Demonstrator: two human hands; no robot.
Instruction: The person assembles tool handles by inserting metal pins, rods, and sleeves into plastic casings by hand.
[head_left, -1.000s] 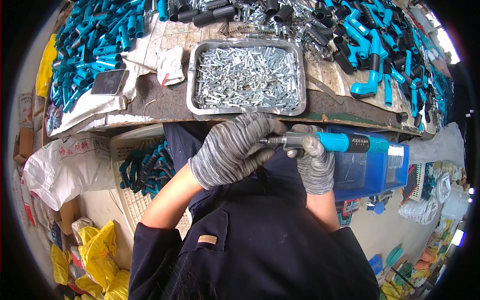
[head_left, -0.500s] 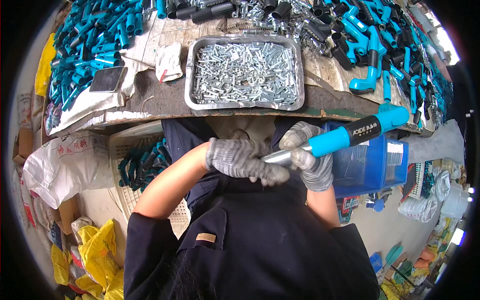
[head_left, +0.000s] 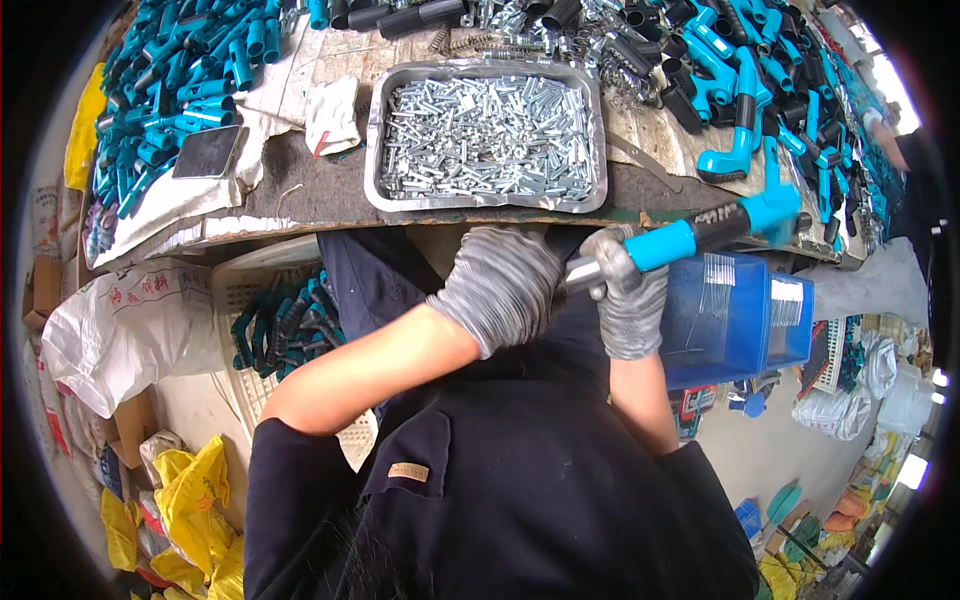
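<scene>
A teal and black tool with a silver metal shaft (head_left: 668, 246) is held tilted across my lap, below the bench edge. My left hand (head_left: 508, 285), in a grey knit glove, is closed round the end of the metal shaft and hides its tip. Also gloved, my right hand (head_left: 632, 300) grips the tool where the shaft meets the teal body. The tool's far right end is blurred by motion. In front of my hands, on the bench (head_left: 335, 195), stands a metal tray (head_left: 374, 160) full of small silver pins or bolts.
Teal housings (head_left: 160, 125) are heaped at left, teal and black parts (head_left: 745, 100) at right. A phone (head_left: 208, 152) and a white glove (head_left: 333, 115) lie left of the tray. Blue bins (head_left: 790, 345) stand below at right, a crate (head_left: 235, 275) and white sack (head_left: 130, 330) at left.
My left hand has turned and moved up, its fingers now wrapped over the shaft end. The tool has shifted slightly left and its far end has dropped a little.
</scene>
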